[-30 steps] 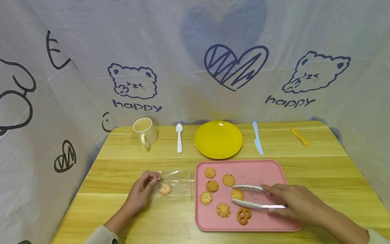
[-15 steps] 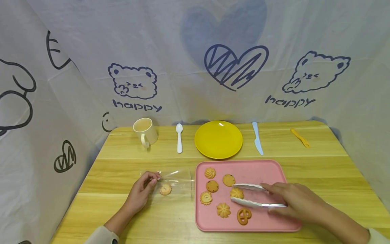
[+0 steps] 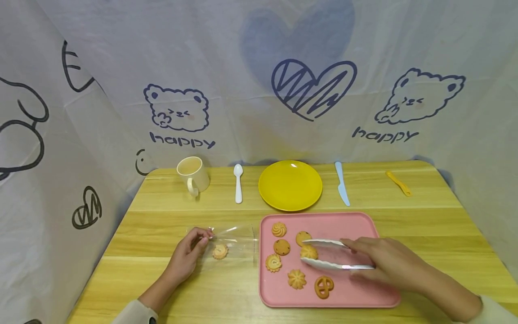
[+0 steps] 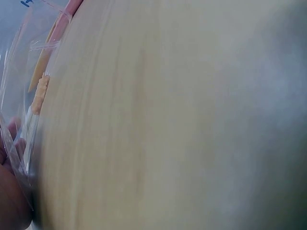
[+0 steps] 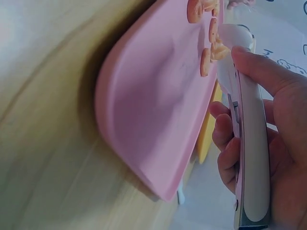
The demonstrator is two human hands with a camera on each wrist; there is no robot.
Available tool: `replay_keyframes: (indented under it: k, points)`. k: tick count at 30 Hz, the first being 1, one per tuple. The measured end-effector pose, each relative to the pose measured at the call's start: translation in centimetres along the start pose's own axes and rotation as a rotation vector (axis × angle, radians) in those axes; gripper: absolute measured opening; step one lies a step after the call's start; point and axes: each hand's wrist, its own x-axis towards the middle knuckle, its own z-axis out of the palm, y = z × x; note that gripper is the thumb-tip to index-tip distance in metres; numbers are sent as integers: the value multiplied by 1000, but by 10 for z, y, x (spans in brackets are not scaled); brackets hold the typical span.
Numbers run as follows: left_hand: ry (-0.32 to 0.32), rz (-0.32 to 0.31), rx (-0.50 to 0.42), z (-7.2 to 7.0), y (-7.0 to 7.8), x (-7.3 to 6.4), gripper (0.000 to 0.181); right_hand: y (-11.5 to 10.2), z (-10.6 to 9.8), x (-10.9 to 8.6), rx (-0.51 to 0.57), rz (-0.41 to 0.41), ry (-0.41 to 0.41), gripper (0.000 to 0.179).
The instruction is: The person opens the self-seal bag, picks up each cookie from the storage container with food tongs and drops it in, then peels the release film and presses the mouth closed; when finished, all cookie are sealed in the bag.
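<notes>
My right hand [image 3: 394, 261] holds a pair of tongs [image 3: 328, 264] over the pink tray [image 3: 356, 225]. Between the tong ends is a ridged golden cookie [image 3: 309, 252]; in the right wrist view it seems raised off the tray. Several other cookies lie on the tray's left half, among them a flower-shaped cookie [image 3: 297, 279] and a pretzel-shaped cookie [image 3: 323, 287]. With thumb and fingers my left hand [image 3: 188, 254] pinches the edge of a clear plastic bag [image 3: 243, 258], left of the tray. One round cookie [image 3: 220, 252] is inside the bag.
Along the table's back edge stand a cream mug [image 3: 193, 175], a white spoon [image 3: 238, 184], a yellow plate [image 3: 290, 185], a light blue knife [image 3: 341, 184] and a small yellow utensil [image 3: 398, 183]. A white cloth [image 3: 243, 135] with drawings hangs behind the table.
The tongs and the cookie between them have shifted left and slightly away from me, now partly covering a round cookie. My left hand and the bag have stayed put.
</notes>
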Motion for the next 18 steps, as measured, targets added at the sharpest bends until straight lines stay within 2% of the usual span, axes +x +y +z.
replay_keyframes:
  k: [5,18]
  points:
    - [-1,-9,1,0,1,0,15,-4,-2,10,24,18,-38,61]
    - [1,-12,-7,1,3,-1,15,-14,1,47,10,-6,-64,64]
